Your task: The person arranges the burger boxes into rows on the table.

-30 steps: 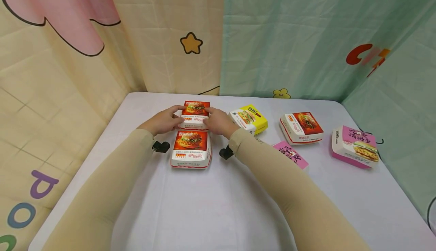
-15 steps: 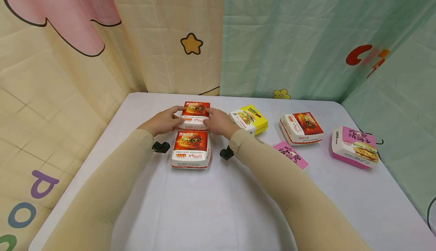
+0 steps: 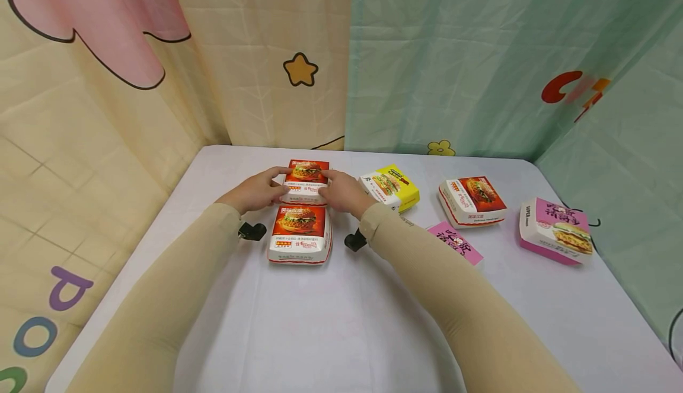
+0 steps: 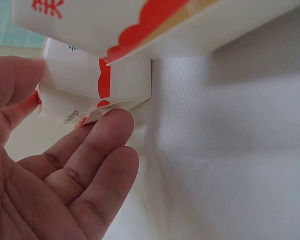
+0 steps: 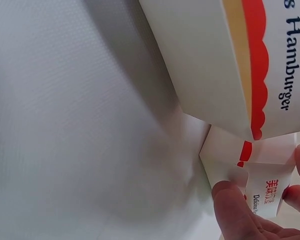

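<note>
Two red-and-white hamburger boxes stand in line at the left middle of the table, their ends touching or nearly so. My left hand [image 3: 255, 190] holds the left side of the far hamburger box [image 3: 306, 172], with a fingertip on its top. From the opposite side my right hand [image 3: 344, 192] grips the same box. The near hamburger box [image 3: 299, 236] sits between my wrists, untouched by fingers. In the left wrist view, several fingers [image 4: 110, 132] lie along the far box's lower side [image 4: 72, 75]. The right wrist view shows fingertips [image 5: 230, 197] against its other side.
To the right are a yellow-and-white burger box [image 3: 392, 187], another red-and-white box [image 3: 474, 200] and a pink-and-white box [image 3: 557, 230]. A second pink box [image 3: 453, 242] is partly hidden by my right sleeve. Curtains [image 3: 453, 55] border the white table [image 3: 299, 334].
</note>
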Demonstrator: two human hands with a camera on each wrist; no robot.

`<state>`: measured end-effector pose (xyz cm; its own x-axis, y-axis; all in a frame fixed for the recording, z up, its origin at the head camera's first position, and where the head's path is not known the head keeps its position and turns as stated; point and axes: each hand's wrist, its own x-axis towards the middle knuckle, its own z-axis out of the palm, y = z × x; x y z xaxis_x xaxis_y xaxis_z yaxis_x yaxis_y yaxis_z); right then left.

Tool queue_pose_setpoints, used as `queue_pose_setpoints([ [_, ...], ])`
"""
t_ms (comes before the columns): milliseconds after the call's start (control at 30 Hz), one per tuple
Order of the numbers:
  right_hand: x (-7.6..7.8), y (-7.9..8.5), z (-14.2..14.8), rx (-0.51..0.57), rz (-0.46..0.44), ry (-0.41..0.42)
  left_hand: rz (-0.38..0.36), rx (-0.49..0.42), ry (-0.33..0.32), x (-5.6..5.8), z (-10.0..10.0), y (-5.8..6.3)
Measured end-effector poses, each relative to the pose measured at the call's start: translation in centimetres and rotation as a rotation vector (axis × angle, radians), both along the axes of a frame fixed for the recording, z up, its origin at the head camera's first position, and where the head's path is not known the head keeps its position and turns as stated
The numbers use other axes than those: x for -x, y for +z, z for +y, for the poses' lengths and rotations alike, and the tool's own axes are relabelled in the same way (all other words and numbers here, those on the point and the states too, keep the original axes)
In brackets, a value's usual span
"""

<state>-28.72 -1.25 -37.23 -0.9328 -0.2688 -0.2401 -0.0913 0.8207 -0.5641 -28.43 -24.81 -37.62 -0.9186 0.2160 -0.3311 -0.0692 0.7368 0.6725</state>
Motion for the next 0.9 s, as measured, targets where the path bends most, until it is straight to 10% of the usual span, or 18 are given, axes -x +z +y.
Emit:
queue_pose_setpoints([
  [900, -1.2, 1.7, 0.1, 0.013, 0.008, -0.04, 0.048, 0.128, -0.063, -0.7, -0.6, 1.7],
])
